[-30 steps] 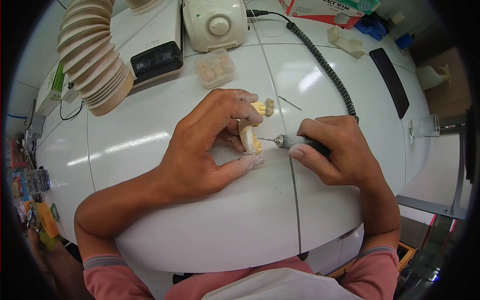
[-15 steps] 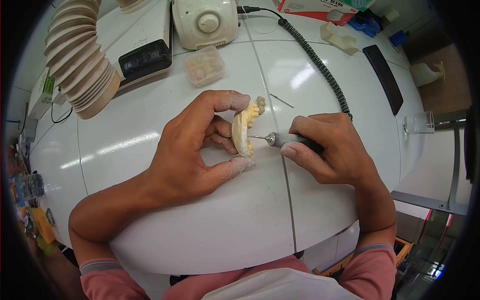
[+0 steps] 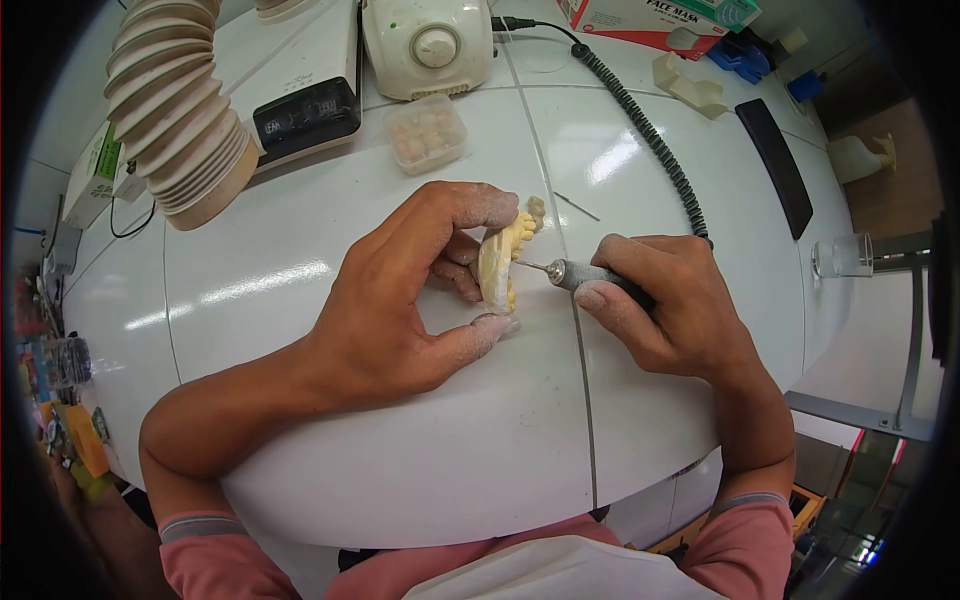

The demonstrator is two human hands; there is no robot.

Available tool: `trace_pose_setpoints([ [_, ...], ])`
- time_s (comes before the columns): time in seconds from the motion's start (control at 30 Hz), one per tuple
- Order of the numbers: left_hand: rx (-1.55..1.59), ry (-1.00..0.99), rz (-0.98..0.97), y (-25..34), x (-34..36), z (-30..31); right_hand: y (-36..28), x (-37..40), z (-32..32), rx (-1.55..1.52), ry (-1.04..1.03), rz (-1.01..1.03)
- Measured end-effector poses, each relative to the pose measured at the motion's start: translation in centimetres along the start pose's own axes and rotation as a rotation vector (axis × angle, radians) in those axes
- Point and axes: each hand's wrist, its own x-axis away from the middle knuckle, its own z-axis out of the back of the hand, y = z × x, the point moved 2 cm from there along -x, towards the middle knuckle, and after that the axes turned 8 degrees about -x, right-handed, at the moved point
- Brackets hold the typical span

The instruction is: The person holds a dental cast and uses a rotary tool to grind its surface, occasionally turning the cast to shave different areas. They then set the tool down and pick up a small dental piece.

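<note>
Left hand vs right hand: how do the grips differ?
Left hand pinches the yellow dental cast on edge between forefinger and thumb; right hand wraps the handpiece, thumb along it. Left hand arches open around the cast; right hand curls tight on the handpiece. Shared: both are dusted white at the fingertips, low over the white bench.

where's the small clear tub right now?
Head view, top centre of the white table: the small clear tub sits just in front of the cream control unit, right of the black-faced device, beyond the left hand.
</note>
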Motion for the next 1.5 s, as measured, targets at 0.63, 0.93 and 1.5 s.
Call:
trace_pose_setpoints([
  [0.63,-0.028,-0.002,0.008,0.42,-0.08,0.17,-0.23,-0.05,-0.31,0.048,0.002,0.014],
  [0.93,-0.032,0.004,-0.005,0.46,-0.17,0.15,-0.18,-0.05,-0.44,0.072,-0.005,0.016],
  [1.5,-0.046,0.010,-0.037,0.19,-0.11,0.11,-0.15,-0.13,-0.33,0.074,-0.020,0.016],
])
